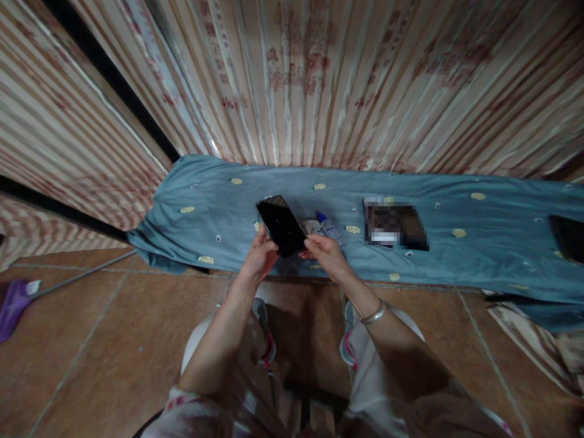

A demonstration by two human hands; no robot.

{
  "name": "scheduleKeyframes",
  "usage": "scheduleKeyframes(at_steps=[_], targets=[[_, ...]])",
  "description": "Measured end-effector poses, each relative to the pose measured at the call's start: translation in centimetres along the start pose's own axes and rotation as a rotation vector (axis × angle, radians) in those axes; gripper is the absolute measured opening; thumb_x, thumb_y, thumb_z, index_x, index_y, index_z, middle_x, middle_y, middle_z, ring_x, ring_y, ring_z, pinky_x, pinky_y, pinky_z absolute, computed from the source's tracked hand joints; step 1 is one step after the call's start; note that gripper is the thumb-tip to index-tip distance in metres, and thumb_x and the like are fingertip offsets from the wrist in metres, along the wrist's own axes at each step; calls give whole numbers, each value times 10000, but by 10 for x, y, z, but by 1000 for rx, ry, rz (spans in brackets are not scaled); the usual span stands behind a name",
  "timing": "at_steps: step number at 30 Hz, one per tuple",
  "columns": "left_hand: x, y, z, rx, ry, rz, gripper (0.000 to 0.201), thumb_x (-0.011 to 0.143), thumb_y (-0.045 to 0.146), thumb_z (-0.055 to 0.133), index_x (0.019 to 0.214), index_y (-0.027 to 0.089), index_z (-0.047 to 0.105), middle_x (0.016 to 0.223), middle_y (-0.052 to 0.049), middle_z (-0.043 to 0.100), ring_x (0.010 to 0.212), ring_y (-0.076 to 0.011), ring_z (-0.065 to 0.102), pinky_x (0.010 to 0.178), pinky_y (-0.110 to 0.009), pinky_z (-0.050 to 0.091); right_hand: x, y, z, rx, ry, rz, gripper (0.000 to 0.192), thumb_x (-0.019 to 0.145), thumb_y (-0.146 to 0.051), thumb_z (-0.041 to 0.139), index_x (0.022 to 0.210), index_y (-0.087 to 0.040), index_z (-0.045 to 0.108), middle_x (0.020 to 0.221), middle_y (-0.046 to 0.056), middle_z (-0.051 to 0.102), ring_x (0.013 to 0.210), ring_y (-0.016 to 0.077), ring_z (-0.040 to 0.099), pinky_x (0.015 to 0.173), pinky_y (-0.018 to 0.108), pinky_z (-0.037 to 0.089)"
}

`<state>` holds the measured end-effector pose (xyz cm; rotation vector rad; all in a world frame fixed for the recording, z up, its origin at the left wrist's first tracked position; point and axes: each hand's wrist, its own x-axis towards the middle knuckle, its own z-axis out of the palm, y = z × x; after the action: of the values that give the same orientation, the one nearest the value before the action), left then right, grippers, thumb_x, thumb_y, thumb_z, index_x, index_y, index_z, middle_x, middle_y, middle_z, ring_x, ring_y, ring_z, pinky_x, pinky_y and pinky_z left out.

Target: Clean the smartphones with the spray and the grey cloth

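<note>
A black phone-like device [281,225] with a glossy, dark screen is held up in front of me, tilted, above the blue cloth. My left hand [261,255] grips its lower left edge, thumb along the near side. At its lower right corner, my right hand [325,250] pinches the edge between thumb and fingers. Just beyond my right hand lies a clear bottle with a blue cap [329,227]. Beside that bottle is a small whitish item [312,227], partly hidden by the device.
Blue patterned cloth [210,201] covers the long low surface. A blurred-out flat item [382,225] and a dark one [413,228] lie to the right; another dark object [568,236] is at the far right. Curtains [301,91] hang behind. A purple broom [16,304] rests on the tiled floor.
</note>
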<state>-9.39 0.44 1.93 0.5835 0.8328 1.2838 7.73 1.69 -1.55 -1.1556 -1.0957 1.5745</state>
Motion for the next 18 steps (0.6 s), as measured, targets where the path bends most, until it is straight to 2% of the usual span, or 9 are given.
scheduleKeyframes(at_steps=[3, 7, 13, 18], targets=[[0, 0, -1, -14, 0, 2, 573, 518, -12, 580, 1024, 252, 625, 647, 89, 539, 568, -76, 481, 631, -223, 396, -2, -2, 1, -12, -22, 2, 424, 649, -570, 763, 853, -207, 686, 685, -7, 704, 645, 174, 688, 637, 307, 576], [0, -1, 0, -10, -1, 17, 665, 495, -23, 557, 1094, 258, 625, 725, 71, 606, 624, -93, 517, 657, -232, 397, -4, -3, 2, -41, -63, -24, 406, 618, -441, 808, 921, -200, 690, 809, -3, 734, 720, 155, 683, 710, 297, 558], [2, -4, 0, 11, 6, 32, 700, 490, -30, 565, 1119, 274, 606, 713, 79, 618, 589, -91, 501, 598, -214, 362, -3, 2, 4, -78, -25, -52, 396, 607, -336, 789, 958, -191, 677, 862, -1, 741, 787, 154, 684, 784, 308, 539], [4, -9, -3, 18, 20, 39, 772, 481, -46, 575, 1188, 264, 580, 744, 82, 636, 615, -89, 535, 634, -211, 385, -2, 7, 5, -98, 10, -47, 364, 605, -303, 772, 936, -194, 670, 832, -7, 736, 769, 155, 685, 773, 308, 544]])
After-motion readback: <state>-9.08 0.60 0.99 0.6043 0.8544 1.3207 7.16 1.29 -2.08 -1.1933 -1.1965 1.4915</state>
